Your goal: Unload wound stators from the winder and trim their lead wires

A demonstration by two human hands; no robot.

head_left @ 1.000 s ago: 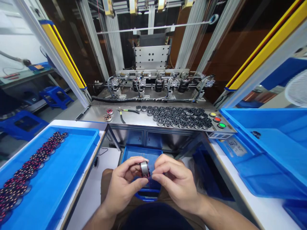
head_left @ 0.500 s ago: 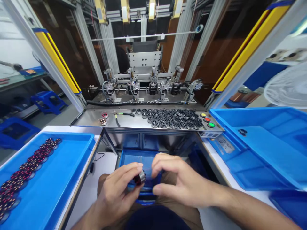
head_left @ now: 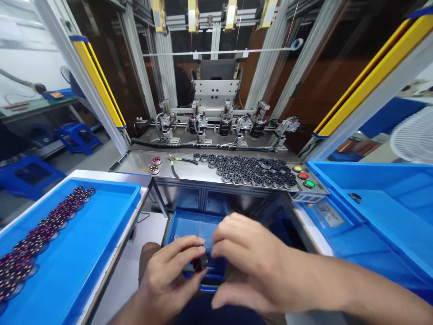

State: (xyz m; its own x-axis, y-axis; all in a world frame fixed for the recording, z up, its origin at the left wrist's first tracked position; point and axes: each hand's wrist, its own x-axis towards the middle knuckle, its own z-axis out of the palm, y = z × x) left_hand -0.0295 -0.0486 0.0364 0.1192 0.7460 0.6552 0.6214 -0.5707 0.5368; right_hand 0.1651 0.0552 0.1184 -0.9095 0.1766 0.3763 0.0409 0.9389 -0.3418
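My left hand [head_left: 174, 271] pinches a small motor stator [head_left: 202, 260], dark with a silvery rim, between thumb and fingertips above my lap. Close by on its right, my right hand [head_left: 252, 266] is open, thumb and curled fingers apart, and nothing shows between them. It does not touch the stator. Below both hands lies a blue tray [head_left: 184, 221], partly hidden by them. On the metal ledge ahead stand two wound stators [head_left: 154, 169] at the left, and many dark stators [head_left: 250, 169] are packed in rows to their right.
Pliers [head_left: 179, 161] lie on the ledge. A winding machine [head_left: 216, 122] stands behind it, with coloured buttons [head_left: 303, 176] at right. The left blue tray [head_left: 101, 225] holds rows of wound stators [head_left: 43, 230]. A deep blue bin [head_left: 382, 212] is at right.
The view has turned a little left, shifting the scene rightward. My right hand has come nearer and lower, its thumb wider apart. My left hand still holds the stator, which has turned slightly.
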